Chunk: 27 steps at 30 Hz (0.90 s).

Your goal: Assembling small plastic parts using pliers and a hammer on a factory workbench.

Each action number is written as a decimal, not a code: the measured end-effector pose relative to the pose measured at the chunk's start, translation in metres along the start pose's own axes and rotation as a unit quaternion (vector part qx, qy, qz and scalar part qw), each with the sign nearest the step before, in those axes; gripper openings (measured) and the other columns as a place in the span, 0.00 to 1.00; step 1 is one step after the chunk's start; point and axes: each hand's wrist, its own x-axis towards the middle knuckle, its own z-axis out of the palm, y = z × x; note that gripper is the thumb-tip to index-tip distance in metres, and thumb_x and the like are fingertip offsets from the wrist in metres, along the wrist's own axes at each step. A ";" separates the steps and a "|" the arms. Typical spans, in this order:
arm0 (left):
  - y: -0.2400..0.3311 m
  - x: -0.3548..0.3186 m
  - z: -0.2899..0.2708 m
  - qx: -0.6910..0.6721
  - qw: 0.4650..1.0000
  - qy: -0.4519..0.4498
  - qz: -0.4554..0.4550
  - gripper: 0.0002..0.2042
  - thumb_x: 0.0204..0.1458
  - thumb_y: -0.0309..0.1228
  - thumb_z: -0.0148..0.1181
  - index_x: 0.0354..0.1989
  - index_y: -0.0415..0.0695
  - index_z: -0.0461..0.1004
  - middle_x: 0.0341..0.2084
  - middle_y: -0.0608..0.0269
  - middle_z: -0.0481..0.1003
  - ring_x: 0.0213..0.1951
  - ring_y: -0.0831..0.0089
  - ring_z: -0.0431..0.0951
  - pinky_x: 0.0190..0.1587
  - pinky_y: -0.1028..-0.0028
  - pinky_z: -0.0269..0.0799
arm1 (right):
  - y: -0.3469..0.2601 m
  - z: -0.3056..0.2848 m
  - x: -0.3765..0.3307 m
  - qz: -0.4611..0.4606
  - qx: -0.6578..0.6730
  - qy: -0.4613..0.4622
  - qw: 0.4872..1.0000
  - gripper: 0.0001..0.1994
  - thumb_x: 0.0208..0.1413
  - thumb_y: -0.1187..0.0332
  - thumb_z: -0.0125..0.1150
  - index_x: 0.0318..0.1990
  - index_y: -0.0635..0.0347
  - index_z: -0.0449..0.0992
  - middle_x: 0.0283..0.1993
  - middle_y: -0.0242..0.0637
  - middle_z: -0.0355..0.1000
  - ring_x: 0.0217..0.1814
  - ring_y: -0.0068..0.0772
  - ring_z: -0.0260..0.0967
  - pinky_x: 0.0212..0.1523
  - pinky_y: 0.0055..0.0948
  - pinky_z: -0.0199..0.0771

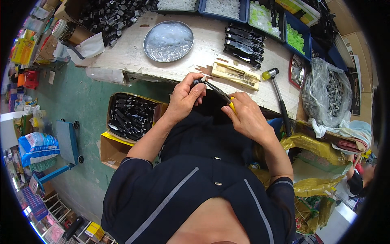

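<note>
My left hand [187, 96] pinches a small dark part [198, 82] in front of the bench edge; the fingers cover most of it. Closed round the yellow handle of dark-jawed pliers [219, 92] is my right hand [247, 115]. The pliers' tip meets the small part at my left fingertips. Just beyond my hands lies a cream-coloured fixture block [235, 75] with a groove along it. Behind that block, several black elongated parts [244, 44] are laid side by side. To the right of the block, a hammer [279, 95] with a yellow face rests across the bench edge.
A round metal dish [168, 41] of clear, glossy pieces stands on the bench [126, 57]. Blue trays [227, 18] of small white and green parts line the back. A box [132, 116] of black parts stands at lower left; a plastic bag [327, 93] of metal parts sits right.
</note>
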 end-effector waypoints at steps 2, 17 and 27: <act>-0.001 0.001 0.000 -0.005 1.000 0.005 -0.005 0.10 0.56 0.30 0.49 0.45 0.41 0.64 0.26 0.66 0.69 0.22 0.82 0.66 0.24 0.84 0.63 | -0.002 0.002 -0.001 0.006 0.012 -0.005 1.000 0.13 0.52 0.66 0.54 0.27 0.70 0.70 0.31 0.48 0.66 0.35 0.48 0.65 0.36 0.38 0.66; -0.045 -0.035 -0.041 0.340 0.924 0.072 0.158 0.09 0.47 0.26 0.57 0.38 0.42 0.71 0.24 0.61 0.71 0.24 0.71 0.70 0.28 0.78 0.66 | 0.018 0.014 -0.008 0.009 0.032 -0.012 0.999 0.12 0.50 0.68 0.57 0.33 0.72 0.71 0.41 0.51 0.68 0.42 0.52 0.65 0.42 0.38 0.66; -0.174 -0.202 -0.204 0.800 0.586 0.095 -0.086 0.08 0.42 0.31 0.50 0.32 0.54 0.74 0.29 0.68 0.67 0.41 0.69 0.64 0.44 0.61 0.56 | 0.013 0.021 -0.009 0.032 0.027 -0.110 0.993 0.12 0.52 0.66 0.55 0.32 0.70 0.72 0.42 0.48 0.68 0.43 0.50 0.65 0.44 0.38 0.65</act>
